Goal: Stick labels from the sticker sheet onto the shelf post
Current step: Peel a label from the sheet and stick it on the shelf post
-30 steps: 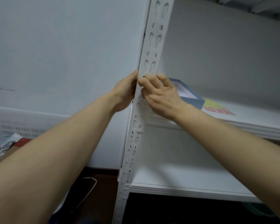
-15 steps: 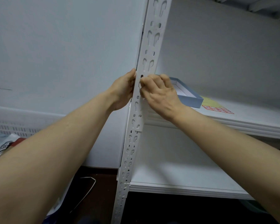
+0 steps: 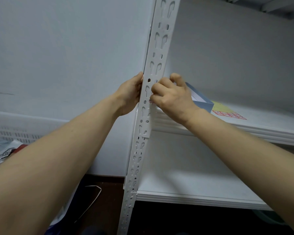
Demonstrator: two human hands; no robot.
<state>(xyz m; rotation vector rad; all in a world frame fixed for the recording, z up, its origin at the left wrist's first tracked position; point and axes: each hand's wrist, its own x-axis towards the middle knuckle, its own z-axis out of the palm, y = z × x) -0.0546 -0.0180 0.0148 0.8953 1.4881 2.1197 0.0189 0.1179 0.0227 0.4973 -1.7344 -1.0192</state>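
Observation:
A white perforated shelf post [image 3: 157,53] runs from the top centre down to the bottom of the view. My left hand [image 3: 130,95] grips its left edge at mid height. My right hand [image 3: 172,97] presses against the post's right side, fingers curled, with a small red-edged label [image 3: 150,101] showing just under the fingertips on the post. The sticker sheet [image 3: 228,114], yellow with red-framed labels, lies flat on the upper shelf to the right.
A shallow blue box [image 3: 201,102] sits on the upper white shelf [image 3: 261,131] behind my right hand. A lower shelf [image 3: 193,192] lies beneath. A white slotted crate [image 3: 15,131] and a printed bag [image 3: 2,153] are at far left; dark floor below.
My right hand has shifted slightly right and lifted its upper fingers off the post, uncovering a red-edged label beneath the fingertips. My left hand keeps its grip on the post.

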